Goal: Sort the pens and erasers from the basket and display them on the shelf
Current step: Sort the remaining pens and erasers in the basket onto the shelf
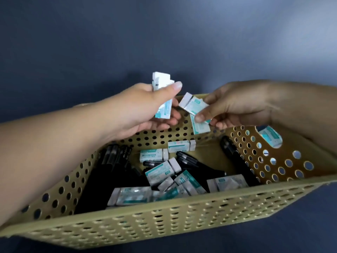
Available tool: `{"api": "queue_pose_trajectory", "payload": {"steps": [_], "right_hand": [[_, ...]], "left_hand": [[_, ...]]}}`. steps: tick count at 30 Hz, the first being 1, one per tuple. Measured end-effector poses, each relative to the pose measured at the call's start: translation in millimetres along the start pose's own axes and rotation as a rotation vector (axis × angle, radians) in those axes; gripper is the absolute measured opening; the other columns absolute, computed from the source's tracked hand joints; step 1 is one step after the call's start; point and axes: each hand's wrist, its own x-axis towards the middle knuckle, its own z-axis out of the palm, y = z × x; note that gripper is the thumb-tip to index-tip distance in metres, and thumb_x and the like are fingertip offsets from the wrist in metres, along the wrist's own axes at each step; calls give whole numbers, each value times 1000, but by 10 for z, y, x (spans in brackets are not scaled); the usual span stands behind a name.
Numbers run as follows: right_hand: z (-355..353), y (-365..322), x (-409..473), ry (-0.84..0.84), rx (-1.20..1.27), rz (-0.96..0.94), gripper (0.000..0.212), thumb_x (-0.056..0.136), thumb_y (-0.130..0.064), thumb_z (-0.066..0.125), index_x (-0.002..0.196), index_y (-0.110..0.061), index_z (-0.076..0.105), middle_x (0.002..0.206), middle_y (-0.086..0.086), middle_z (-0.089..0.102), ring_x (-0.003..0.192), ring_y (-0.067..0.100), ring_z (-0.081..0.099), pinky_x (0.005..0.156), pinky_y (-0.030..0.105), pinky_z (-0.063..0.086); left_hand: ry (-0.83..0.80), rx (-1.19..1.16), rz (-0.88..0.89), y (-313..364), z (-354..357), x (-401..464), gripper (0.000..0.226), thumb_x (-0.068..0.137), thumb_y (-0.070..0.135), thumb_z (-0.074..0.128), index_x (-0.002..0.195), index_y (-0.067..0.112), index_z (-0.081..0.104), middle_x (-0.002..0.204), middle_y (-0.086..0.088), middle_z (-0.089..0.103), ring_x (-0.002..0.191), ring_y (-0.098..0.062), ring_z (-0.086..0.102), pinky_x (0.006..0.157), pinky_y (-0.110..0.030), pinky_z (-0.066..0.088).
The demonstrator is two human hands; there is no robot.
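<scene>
Hands meet above the far wall of a tan perforated basket [164, 221] that sits on a dark blue surface [91, 42]. The left hand [145, 106] grips a small stack of white-and-teal erasers [162, 95] upright, thumb pressed across their front and fingers curled behind. The right hand [235, 108] pinches two more erasers [196, 114] between thumb and fingertips; these hang tilted just beside the left hand's stack, close but apart from it. Down in the basket, loose erasers [164, 172] lie scattered over the floor, some overlapping, and black pens [113, 161] are piled along the left side, with others near the middle and one leaning against the right wall. One eraser [269, 137] shows through the handle opening in the right wall; whether it lies inside or outside the basket cannot be told
</scene>
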Motion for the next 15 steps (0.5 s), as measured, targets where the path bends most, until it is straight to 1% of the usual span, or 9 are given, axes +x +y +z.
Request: {"api": "queue_pose_trajectory", "payload": {"steps": [1,3,5,6,8,10,11,13,15], "right_hand": [[-3,-9,-4,15,70,-16,11,69,-1,65,76,-7,60,56,0,57,39,1,48,39,11,40],[-9,-31,-13,18,199,-63,13,64,-4,65,76,-6,61,54,-1,59,40,1,50,40,10,42],[-3,-53,-22,-1,282,-115,23,57,-8,65,80,-5,63,59,0,63,44,2,55,44,11,46],[7,-64,-27,-20,289,-127,26,55,-9,65,81,-5,64,63,1,66,47,3,58,46,12,48],[33,-83,-35,-57,242,-123,28,55,-9,65,82,-4,64,69,3,69,54,5,63,48,14,50],[69,-99,-36,-61,176,-112,32,53,-10,66,84,-3,64,71,3,70,56,5,64,48,14,50],[90,-104,-31,-55,141,-111,35,52,-11,67,86,-3,63,70,2,69,56,5,65,47,14,50],[134,-111,-20,-43,70,-116,40,51,-14,68,89,-5,62,66,0,68,54,5,63,46,14,49],[150,-115,-20,-38,46,-125,42,51,-16,69,91,-6,62,64,-2,68,53,5,63,46,14,48]], "left_hand": [[9,-33,5,8,-3,-7,34,87,42,52,83,9,59,61,-4,68,55,-11,64,51,-18,53],[-40,-73,-19,15,9,-31,36,86,43,51,93,9,61,72,-6,71,65,-14,68,59,-23,57],[-126,-133,-50,19,54,-64,34,83,41,52,99,12,62,83,-8,73,76,-18,70,64,-29,58],[-153,-182,-57,21,82,-79,33,82,40,53,99,12,62,83,-8,73,75,-19,70,65,-31,59],[-169,-272,-56,20,140,-91,29,83,35,55,97,10,62,80,-10,72,70,-19,70,63,-32,59],[-151,-315,-49,7,176,-90,21,86,27,56,96,10,62,81,-10,71,69,-19,69,62,-31,59],[-138,-327,-46,1,188,-90,17,86,24,57,94,11,63,80,-10,71,68,-18,69,61,-31,59],[-115,-347,-37,-10,197,-89,9,84,21,59,88,13,63,72,-8,71,63,-18,69,56,-31,58],[-100,-359,-22,-8,198,-87,7,84,21,60,85,15,63,68,-7,71,60,-18,69,53,-31,58]]}}
